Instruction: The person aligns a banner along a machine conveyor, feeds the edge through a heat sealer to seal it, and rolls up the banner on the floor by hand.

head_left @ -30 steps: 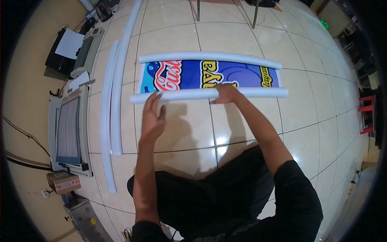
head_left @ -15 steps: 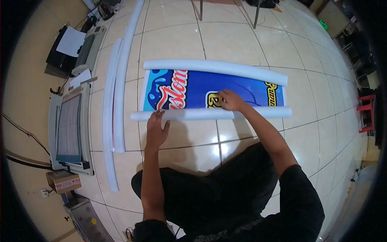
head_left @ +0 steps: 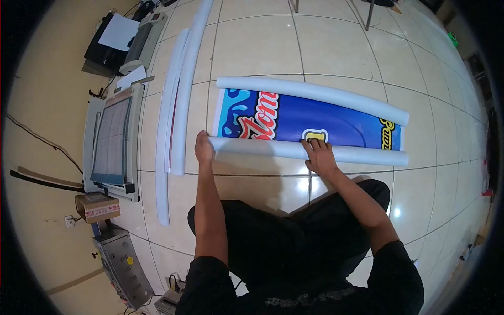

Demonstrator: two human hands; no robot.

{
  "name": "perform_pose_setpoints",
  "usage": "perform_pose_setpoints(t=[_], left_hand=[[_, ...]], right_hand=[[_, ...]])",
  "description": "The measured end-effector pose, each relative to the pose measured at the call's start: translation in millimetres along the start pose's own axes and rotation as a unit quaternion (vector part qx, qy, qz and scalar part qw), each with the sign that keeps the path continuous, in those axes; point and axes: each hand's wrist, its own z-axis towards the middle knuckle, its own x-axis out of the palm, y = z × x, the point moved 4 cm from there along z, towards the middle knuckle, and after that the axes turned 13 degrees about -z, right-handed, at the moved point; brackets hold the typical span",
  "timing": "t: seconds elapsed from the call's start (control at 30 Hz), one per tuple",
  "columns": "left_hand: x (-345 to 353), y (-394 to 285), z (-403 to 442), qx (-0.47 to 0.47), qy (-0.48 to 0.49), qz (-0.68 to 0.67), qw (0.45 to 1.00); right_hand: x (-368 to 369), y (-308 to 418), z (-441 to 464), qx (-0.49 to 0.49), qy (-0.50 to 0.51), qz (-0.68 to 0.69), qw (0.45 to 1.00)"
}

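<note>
Two hands attend to the near roll (head_left: 257, 147) of a banner (head_left: 296, 115), which lies on the tiled floor (head_left: 257, 52) in front of crossed legs (head_left: 294, 226). The far roll (head_left: 310, 90) bounds its other side, and between them a blue strip shows with red and yellow lettering.

The left hand (head_left: 204, 147) sits against the left end of the near roll; its fingers are partly hidden, so I cannot tell whether it grips or merely steadies. The right hand (head_left: 321, 156) lies across the same roll right of its middle, fingers spread over the top, unclenched. To the left, apart from the banner, long white tubes (head_left: 184, 105) lie on the floor, with a trimmer (head_left: 113, 136) beyond.

For good handling, the near roll seems to want even, light pressure from both hands, so that one end does not run ahead of the other. The strip looks wider at the left than at the right, though the lens bends things, so squareness is worth checking. The left palm could keep the layers flush at the end; a hard squeeze from the right might crease the sheet or flatten the roll.
</note>
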Motion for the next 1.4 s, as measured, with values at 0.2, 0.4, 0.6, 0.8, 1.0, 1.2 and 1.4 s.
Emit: perform_pose_setpoints(t=[0.2,0.4,0.6,0.8,1.0,1.2,1.4], left_hand=[[7.3,8.3,14.0,-0.244,0.063,0.023,0.968],[40.4,-81.4,-6.2,-0.025,0.066,0.142,0.987],[173.1,-65.8,-165.8,0.269,0.422,0.309,0.809],[178.2,-58.7,-215.4,0.35,0.442,0.336,0.754],[201.4,-69.8,-187.9,0.38,0.473,0.308,0.733],[251.4,-112.6,-24.1,0.232,0.248,0.343,0.876],[251.1,-119.0,-19.2,0.169,0.309,0.342,0.871]], right_hand=[[17.4,-28.6,3.7,-0.042,0.058,0.047,0.996],[-12.7,-119.0,78.9,0.055,0.008,0.16,0.986],[11.6,-33.0,53.8,-0.199,0.177,0.148,0.953],[21.8,-70.7,86.4,-0.341,-0.122,-0.008,0.932],[-31.4,-74.7,111.1,-0.064,-0.151,-0.024,0.986],[-13.9,-55.1,64.1,-0.142,-0.051,0.049,0.987],[-11.8,-108.5,104.2,-0.033,0.03,0.074,0.996]])
